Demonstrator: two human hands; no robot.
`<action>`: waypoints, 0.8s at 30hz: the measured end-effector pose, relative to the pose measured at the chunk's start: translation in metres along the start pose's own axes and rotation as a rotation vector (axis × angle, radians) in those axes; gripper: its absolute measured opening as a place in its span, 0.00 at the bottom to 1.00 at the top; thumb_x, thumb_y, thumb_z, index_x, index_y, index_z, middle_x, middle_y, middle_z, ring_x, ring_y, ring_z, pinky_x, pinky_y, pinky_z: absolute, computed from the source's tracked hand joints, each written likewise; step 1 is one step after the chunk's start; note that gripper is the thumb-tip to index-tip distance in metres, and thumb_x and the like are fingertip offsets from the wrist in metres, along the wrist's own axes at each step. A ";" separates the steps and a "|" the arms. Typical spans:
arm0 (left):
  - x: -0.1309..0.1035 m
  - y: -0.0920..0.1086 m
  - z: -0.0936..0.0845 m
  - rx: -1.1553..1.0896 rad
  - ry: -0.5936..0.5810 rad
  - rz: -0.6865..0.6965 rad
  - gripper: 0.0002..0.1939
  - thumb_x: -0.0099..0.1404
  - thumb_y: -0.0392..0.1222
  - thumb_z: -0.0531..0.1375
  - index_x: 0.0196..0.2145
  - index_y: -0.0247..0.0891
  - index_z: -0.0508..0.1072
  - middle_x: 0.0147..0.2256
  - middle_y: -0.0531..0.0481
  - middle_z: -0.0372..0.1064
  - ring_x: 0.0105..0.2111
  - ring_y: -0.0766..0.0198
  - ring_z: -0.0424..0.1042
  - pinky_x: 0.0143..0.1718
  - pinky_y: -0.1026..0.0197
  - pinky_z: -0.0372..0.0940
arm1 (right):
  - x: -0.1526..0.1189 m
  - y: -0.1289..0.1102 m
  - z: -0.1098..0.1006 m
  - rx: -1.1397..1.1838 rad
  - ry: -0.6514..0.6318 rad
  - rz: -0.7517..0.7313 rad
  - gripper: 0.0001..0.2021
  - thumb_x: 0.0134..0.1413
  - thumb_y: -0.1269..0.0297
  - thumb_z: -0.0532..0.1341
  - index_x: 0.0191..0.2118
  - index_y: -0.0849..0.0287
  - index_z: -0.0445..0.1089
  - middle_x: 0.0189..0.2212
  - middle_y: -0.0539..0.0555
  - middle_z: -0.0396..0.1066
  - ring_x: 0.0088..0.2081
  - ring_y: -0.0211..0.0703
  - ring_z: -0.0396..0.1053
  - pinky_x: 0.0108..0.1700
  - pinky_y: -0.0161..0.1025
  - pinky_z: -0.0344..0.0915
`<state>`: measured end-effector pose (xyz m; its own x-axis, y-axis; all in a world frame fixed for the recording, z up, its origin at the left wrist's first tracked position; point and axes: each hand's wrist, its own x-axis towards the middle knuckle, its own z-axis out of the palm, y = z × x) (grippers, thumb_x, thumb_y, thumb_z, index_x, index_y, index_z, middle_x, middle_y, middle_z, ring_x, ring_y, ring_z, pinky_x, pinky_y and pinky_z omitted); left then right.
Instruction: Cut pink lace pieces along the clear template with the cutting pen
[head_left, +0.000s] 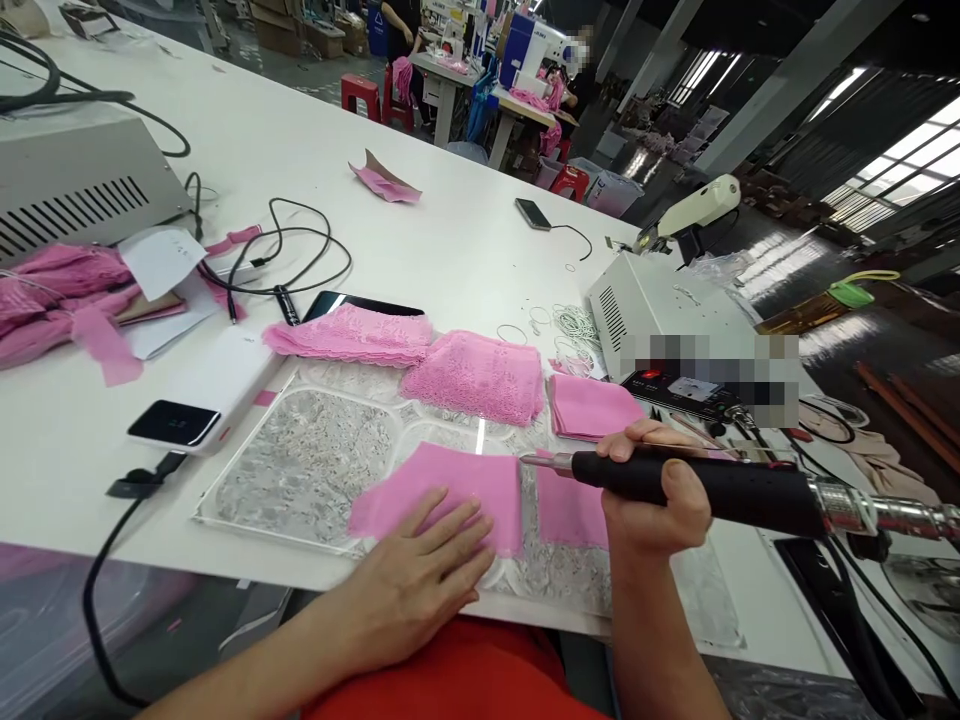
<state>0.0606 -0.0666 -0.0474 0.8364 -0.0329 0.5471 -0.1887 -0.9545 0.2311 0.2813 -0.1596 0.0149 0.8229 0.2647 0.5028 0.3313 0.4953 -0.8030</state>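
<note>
My left hand [435,565] lies flat with fingers spread on a pink fabric piece [469,490]. That piece rests on a clear sheet over a grey marbled board [300,460]. My right hand [656,485] is wrapped round a black corded tool [712,490] with a pointed metal tip. The tip is just above or at the upper right corner of the fabric; I cannot tell whether it touches. A second pink piece [570,510] lies to the right, partly behind my right hand. Behind are pink lace stacks [480,380] and a stack of plain pink pieces [592,405].
A grey control box [667,310] stands at the right, with cables nearby. To the left are a white power bank [217,390], pink bundles [60,295] and another grey box [82,175]. A phone [532,213] lies farther back. People sit at sewing machines [532,50] beyond.
</note>
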 end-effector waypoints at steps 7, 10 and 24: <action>0.004 -0.001 -0.003 -0.002 -0.055 0.011 0.14 0.72 0.39 0.54 0.52 0.35 0.71 0.54 0.44 0.70 0.59 0.54 0.64 0.67 0.42 0.48 | 0.000 0.004 -0.002 0.028 -0.060 0.000 0.08 0.43 0.65 0.56 0.30 0.60 0.70 0.29 0.51 0.67 0.22 0.36 0.65 0.25 0.40 0.65; 0.005 -0.001 -0.003 0.003 -0.062 0.021 0.14 0.72 0.39 0.54 0.52 0.34 0.71 0.54 0.44 0.70 0.59 0.54 0.65 0.67 0.42 0.47 | 0.000 0.005 -0.001 0.030 -0.075 -0.008 0.08 0.44 0.65 0.56 0.30 0.60 0.70 0.29 0.51 0.68 0.22 0.36 0.65 0.25 0.39 0.65; 0.004 0.004 0.000 -0.008 -0.066 0.052 0.13 0.72 0.38 0.54 0.50 0.33 0.72 0.53 0.45 0.71 0.59 0.55 0.65 0.68 0.40 0.34 | 0.000 -0.011 -0.010 0.029 -0.096 0.003 0.08 0.44 0.63 0.57 0.29 0.61 0.70 0.27 0.51 0.66 0.21 0.36 0.63 0.23 0.39 0.64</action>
<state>0.0633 -0.0703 -0.0439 0.8574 -0.1018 0.5045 -0.2366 -0.9485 0.2106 0.2824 -0.1731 0.0202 0.7753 0.3436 0.5299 0.3141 0.5181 -0.7956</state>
